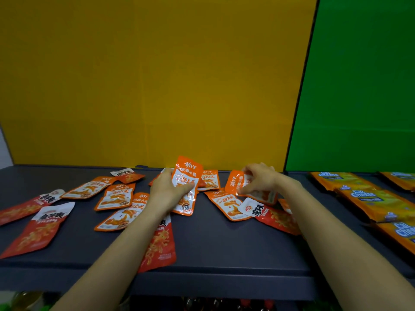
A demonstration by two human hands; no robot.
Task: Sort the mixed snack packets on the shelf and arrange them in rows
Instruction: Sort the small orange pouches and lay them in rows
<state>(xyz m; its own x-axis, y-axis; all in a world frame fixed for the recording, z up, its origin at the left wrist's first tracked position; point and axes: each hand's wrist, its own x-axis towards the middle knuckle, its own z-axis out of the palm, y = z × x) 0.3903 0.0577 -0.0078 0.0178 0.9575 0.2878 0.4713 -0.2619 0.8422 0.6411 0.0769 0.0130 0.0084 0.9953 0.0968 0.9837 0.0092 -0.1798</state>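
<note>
Orange-and-white snack packets and red-and-white snack packets lie mixed on a dark grey shelf (215,248). My left hand (167,187) grips an orange packet (187,173), maybe a small stack, tilted up off the shelf near the back middle. My right hand (260,179) pinches another orange packet (235,181) lying further right. Several orange packets (115,196) lie loose at the left. Red packets lie at the far left (40,230), under my left forearm (160,245) and at the right (276,217).
Yellow-orange Cal Cheese packets (372,200) lie in rows on the shelf's right part. A yellow back panel (157,86) and a green back panel (359,86) close the rear. The shelf's front edge (202,281) runs below my arms; more goods show dimly beneath.
</note>
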